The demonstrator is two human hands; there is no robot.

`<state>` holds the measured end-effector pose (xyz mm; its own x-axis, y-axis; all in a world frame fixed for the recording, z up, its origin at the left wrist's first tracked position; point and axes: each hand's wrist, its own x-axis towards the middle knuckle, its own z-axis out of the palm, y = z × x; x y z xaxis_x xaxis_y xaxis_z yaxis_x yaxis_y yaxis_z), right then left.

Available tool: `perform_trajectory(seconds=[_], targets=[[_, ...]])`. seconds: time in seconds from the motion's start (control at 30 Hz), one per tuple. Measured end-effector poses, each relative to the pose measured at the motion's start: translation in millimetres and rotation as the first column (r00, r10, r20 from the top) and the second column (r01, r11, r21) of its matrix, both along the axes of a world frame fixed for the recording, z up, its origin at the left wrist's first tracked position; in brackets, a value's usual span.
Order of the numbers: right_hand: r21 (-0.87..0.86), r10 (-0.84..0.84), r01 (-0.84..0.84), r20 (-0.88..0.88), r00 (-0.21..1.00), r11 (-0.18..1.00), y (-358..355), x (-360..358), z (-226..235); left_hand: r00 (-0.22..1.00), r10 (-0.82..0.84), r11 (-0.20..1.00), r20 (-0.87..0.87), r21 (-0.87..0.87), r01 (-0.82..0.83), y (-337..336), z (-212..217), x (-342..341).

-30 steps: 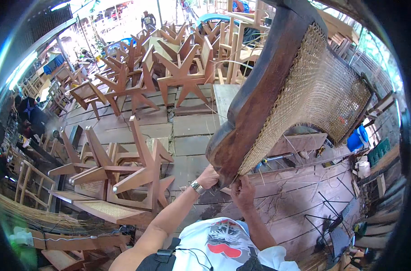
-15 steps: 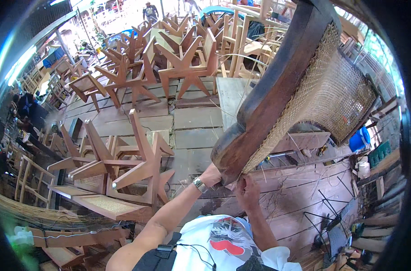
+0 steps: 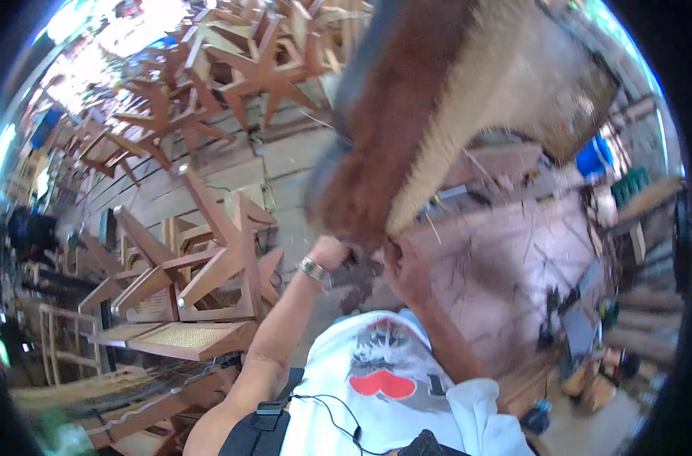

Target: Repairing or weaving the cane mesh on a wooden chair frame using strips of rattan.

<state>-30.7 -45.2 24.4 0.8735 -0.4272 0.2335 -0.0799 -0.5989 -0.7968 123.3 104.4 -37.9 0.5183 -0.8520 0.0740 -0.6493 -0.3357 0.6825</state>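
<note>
A large dark wooden chair frame [image 3: 395, 114] with woven cane webbing [image 3: 467, 87] stretched along it stands tilted in front of me, smeared by motion. At the frame's lower end is my left hand [image 3: 331, 251], with a metal-banded watch [image 3: 311, 267] on the wrist; its fingers are hidden by the wood and blur. Something small and dark shows beside that hand, too blurred to name. My right hand [image 3: 407, 267] is closed, fingers curled in at the bottom edge of the cane. Whatever it pinches there is too small to make out.
On the left several unfinished wooden chairs [image 3: 217, 258] lie stacked, some with cane panels [image 3: 183, 337]. More chair frames [image 3: 266, 68] are piled farther back. To the right are a blue bucket [image 3: 594, 157] and a green crate [image 3: 629, 185]. Loose cane strands lie on the plank floor [image 3: 505, 281].
The view has shifted, so the background chairs sit higher and farther left. The chair frame and both hands also appear higher and to the left, now blurred. Both hands stay at its lower end.
</note>
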Motion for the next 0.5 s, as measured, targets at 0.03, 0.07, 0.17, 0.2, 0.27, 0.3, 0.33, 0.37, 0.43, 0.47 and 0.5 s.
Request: perform_trajectory(seconds=[0.03,0.07,0.17,0.2,0.27,0.3,0.33,0.37,0.43,0.47,0.5], targets=[[-0.072,0.001,0.008,0.123,0.992,0.997,-2.1,4.1,-6.1,0.997,0.043,0.998,-0.07,-0.049,-0.046,0.7,-21.3,8.0],[-0.148,0.009,0.027,0.239,0.971,0.989,-4.7,5.5,-13.1,0.986,0.085,0.991,-0.143,-0.089,-0.098,0.7,-37.1,11.9],[-0.109,-0.036,0.062,0.229,0.973,0.992,-9.1,9.5,-7.6,0.732,-0.115,0.857,-0.672,-0.439,-0.269,-6.3,-32.4,8.8],[-0.106,-0.019,0.051,0.29,0.957,0.993,-11.3,10.2,-10.3,0.542,-0.195,0.793,-0.817,-0.457,-0.403,-12.8,-6.9,2.1],[-0.097,-0.011,0.048,0.348,0.937,0.994,-13.1,10.9,-10.1,0.49,-0.165,0.789,-0.856,-0.412,-0.455,-17.8,6.8,-4.9],[-0.154,0.006,0.053,0.364,0.931,0.987,-13.3,9.8,-8.2,0.453,-0.131,0.763,-0.882,-0.381,-0.522,-18.2,8.7,-7.0],[-0.211,0.027,0.059,0.38,0.925,0.976,-13.3,9.3,-7.4,0.446,-0.168,0.749,-0.879,-0.408,-0.522,-16.3,2.1,-6.1],[-0.2,0.012,0.07,0.379,0.925,0.977,-12.4,8.0,-8.6,0.443,-0.163,0.76,-0.882,-0.398,-0.514,-14.6,0.1,-7.1],[-0.18,0.022,0.035,0.306,0.952,0.983,-10.4,7.2,-10.0,0.418,-0.178,0.745,-0.891,-0.4,-0.534,-12.5,-1.6,-7.5],[-0.172,0.01,0.044,0.306,0.952,0.984,-10.1,6.4,-9.0,0.416,-0.176,0.753,-0.892,-0.394,-0.527,-13.1,-0.3,-9.6],[-0.169,0.017,0.04,0.321,0.947,0.985,-10.0,5.9,-7.1,0.441,-0.175,0.758,-0.88,-0.407,-0.509,-13.5,2.6,-11.6]])
